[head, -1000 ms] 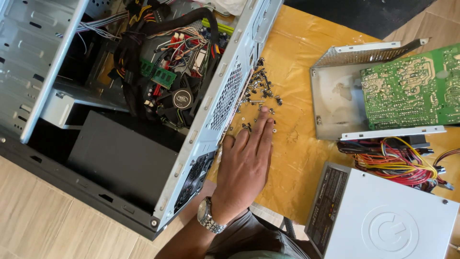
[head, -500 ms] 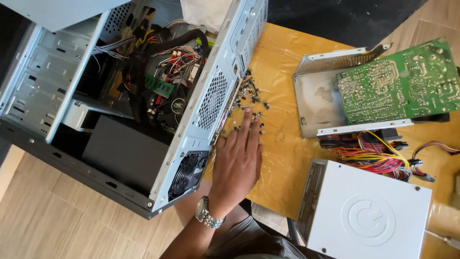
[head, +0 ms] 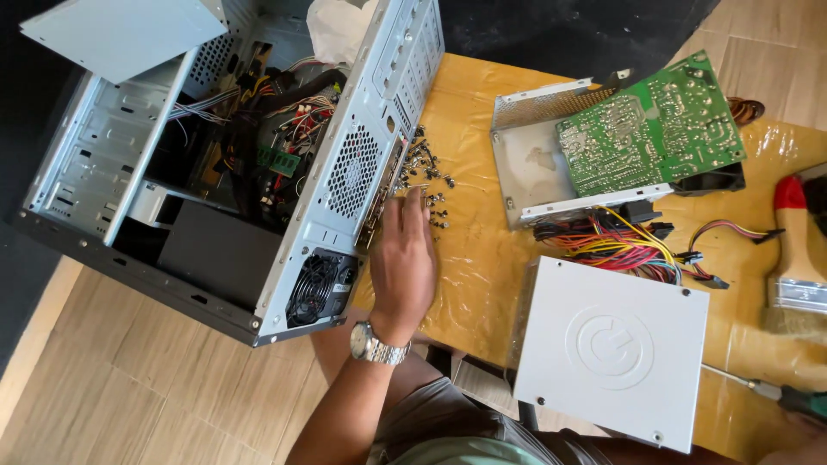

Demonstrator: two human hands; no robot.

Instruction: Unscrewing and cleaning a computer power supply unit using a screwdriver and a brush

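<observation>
The left hand (head: 403, 267) lies flat and open on the yellow sheet (head: 482, 258), holding nothing. Its fingertips (head: 416, 200) touch the near end of a pile of small screws (head: 426, 176). The pile runs away from the hand, along the back wall of the open computer case (head: 258, 172), near the sheet's left edge. I cannot see the right hand. The screws are tiny and hard to count. A green circuit board (head: 650, 129) sits in a metal tray well off to the right, above a white metal box (head: 612, 349).

Left hand (head: 403, 263) flat on yellow sheet (head: 482, 215), fingertips among small screws (head: 428, 172), beside open computer case (head: 258, 164)
</observation>
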